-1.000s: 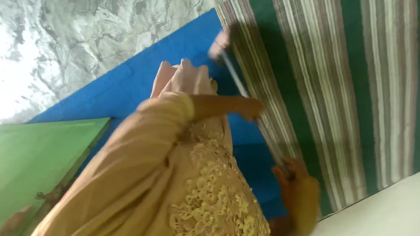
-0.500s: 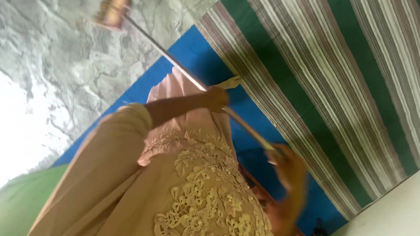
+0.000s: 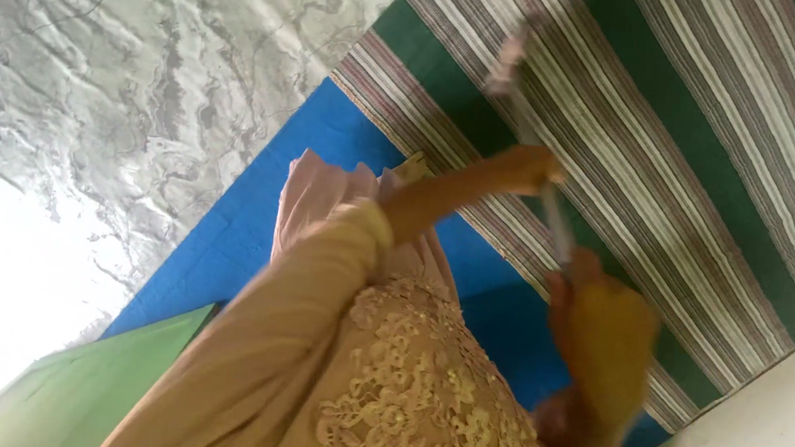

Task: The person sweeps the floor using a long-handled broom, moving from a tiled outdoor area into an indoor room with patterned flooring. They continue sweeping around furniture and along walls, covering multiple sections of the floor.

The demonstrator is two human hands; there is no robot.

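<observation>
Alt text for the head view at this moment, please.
Both hands hold a thin broom handle, left hand above right hand, its blurred head over a green striped mat. Below lie a blue mat and marble floor.

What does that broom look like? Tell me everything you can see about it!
The broom is blurred. It has a long, thin, pale handle that looks smooth, and a small tan brush head at the far end. It slants across the green and white striped mat, the head over the mat. The left hand grips the handle near the middle, and the right hand grips its near end. Whether the head touches the mat cannot be told.
</observation>
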